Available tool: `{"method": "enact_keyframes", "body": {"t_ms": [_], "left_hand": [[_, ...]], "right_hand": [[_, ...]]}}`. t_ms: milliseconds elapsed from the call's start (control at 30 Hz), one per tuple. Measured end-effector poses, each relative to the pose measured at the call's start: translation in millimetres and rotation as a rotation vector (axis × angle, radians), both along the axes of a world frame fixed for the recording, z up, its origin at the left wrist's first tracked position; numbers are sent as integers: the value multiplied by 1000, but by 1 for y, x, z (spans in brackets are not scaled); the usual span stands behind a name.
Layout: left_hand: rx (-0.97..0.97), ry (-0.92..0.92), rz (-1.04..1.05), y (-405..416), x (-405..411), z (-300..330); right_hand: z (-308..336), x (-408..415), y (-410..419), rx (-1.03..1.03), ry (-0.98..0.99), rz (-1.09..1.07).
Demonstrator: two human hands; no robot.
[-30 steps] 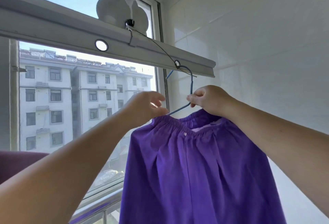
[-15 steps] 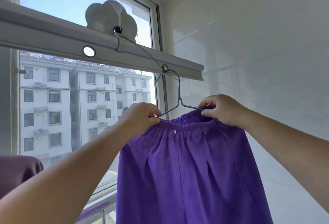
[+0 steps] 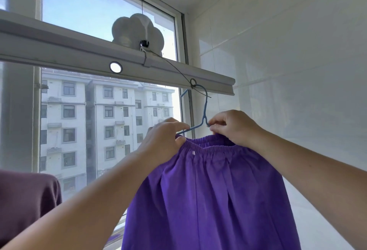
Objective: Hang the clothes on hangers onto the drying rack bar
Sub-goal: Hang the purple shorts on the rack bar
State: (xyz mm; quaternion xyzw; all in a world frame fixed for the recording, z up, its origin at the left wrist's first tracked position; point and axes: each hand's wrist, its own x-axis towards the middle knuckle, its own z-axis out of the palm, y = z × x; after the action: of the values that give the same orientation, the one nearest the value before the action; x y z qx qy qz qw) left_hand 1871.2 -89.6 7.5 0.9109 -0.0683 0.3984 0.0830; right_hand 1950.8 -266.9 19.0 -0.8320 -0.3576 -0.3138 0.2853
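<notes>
Blue hanger (image 3: 204,110) hook is through a hole near the right end of the drying rack bar (image 3: 59,51), purple garment (image 3: 208,190) hanging below it. To finish well: check the hook sits fully in the hole, even out the waistband on the hanger, then let go gently so it doesn't swing off. Both arms raised; left hand (image 3: 164,140) pinches waistband and hanger arm, right hand (image 3: 232,126) pinches hanger at its neck.

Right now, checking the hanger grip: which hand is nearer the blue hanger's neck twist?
Right. The right hand pinches just beside the blue hanger neck twist; the left hand grips farther down its sloping arm at the purple waistband.
</notes>
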Motion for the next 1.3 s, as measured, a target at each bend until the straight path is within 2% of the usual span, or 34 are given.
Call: {"method": "enact_keyframes", "body": {"t_ms": [233,333,433,633,800,1067,1300], "left_hand": [[169,1,90,-8,-5,0],[175,15,104,-15,-5,3],[180,7,103,-23,-4,2],[363,-96,209,-19,-9,-35],[492,-220,265,5,-14,-71],[391,-396,432,47,-41,-55],[357,-409,496,78,-64,-40]], "right_hand": [[3,1,3,220,-95,-6],[7,1,-1,302,-146,-25],[4,-3,-4,339,-180,-23],[-39,-12,-7,350,-158,-1],[-71,-23,9,364,-242,51],[-33,-54,64,386,-367,177],[-15,-74,101,388,-359,215]]}}
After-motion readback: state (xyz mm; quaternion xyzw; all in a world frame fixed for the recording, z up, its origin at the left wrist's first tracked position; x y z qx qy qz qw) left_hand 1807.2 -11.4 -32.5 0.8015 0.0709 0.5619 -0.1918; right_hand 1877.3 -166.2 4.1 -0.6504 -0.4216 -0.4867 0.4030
